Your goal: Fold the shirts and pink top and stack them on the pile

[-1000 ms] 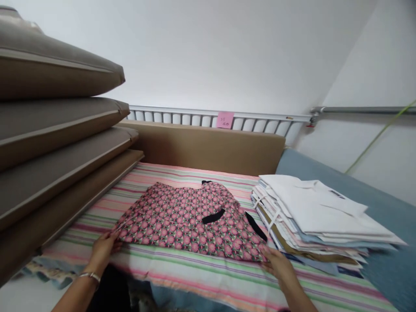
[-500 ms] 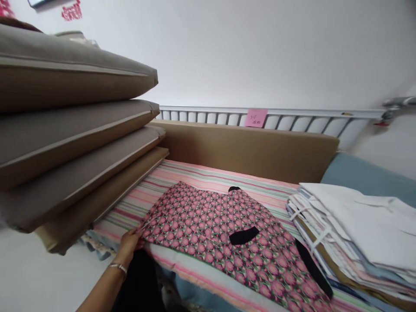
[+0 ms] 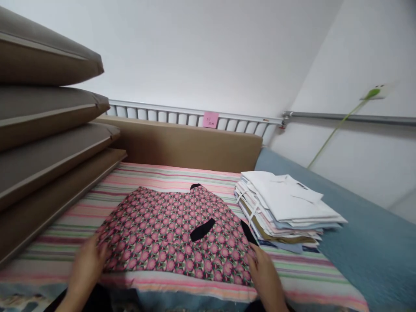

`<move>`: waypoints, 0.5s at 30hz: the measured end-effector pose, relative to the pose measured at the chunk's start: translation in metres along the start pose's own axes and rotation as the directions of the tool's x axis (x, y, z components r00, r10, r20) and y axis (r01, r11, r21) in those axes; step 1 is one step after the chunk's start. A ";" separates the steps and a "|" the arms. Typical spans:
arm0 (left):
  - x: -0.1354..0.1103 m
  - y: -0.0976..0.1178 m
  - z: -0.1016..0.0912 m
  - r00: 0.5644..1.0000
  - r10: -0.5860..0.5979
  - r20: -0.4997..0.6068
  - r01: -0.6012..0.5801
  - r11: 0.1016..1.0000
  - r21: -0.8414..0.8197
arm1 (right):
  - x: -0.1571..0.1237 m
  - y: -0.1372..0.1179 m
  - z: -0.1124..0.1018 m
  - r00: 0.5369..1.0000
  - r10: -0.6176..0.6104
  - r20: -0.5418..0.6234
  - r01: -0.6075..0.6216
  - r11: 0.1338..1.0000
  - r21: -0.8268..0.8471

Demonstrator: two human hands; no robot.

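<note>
A pink floral shirt (image 3: 162, 229) with black trim lies spread on a striped cloth (image 3: 156, 173), one black cuff folded onto its middle. At the shirt's left end is my left hand (image 3: 87, 262), slightly blurred, with its fingers closed on the edge. My right hand (image 3: 264, 275) is at the opposite end, its fingers closed on the corner beside the black band. Parts of both hands' fingers are hidden by the cloth or smeared.
A stack of folded clothes (image 3: 289, 199), white on top, stands to the right. Large cushions (image 3: 48, 130) are piled at the left. Another brown cushion (image 3: 182, 145) leans at the back against the radiator (image 3: 162, 116), which bears a pink note (image 3: 210, 119). Blue bedding (image 3: 354, 234) extends rightward.
The view has swung right. My right hand has come into view at the shirt's right end, and that end is now drawn in from the lower right. My left hand stays at the left end.
</note>
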State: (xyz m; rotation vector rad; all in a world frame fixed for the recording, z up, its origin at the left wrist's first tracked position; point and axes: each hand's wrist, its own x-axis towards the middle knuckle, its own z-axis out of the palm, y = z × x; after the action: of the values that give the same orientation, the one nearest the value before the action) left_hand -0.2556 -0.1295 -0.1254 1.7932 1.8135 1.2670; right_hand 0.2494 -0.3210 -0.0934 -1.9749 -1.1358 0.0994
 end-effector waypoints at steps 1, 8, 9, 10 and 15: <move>-0.005 0.010 0.017 0.989 0.141 0.045 -0.142 0.990 0.019 | 0.001 -0.013 0.010 0.998 -0.057 0.030 0.057 0.998 0.009; -0.035 0.035 0.082 0.906 0.227 0.356 -0.364 0.847 0.386 | -0.001 -0.012 0.079 0.937 -0.261 0.231 0.291 0.951 -0.107; -0.034 0.032 0.079 0.906 0.215 0.364 -0.369 0.822 0.433 | 0.000 0.001 0.083 0.924 -0.275 0.267 0.330 0.924 -0.192; -0.033 0.030 0.075 0.910 0.204 0.361 -0.367 0.800 0.475 | 0.001 0.015 0.087 0.915 -0.285 0.286 0.366 0.885 -0.287; -0.030 0.031 0.061 0.938 0.160 0.308 -0.320 0.740 0.591 | 0.006 0.062 0.096 0.776 -0.509 0.373 0.631 0.597 -0.496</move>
State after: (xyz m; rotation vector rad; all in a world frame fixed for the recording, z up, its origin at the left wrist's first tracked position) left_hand -0.1851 -0.1397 -0.1483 2.4759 2.0608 0.4578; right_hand 0.2529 -0.2714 -0.1965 -2.0224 -2.0998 -0.4901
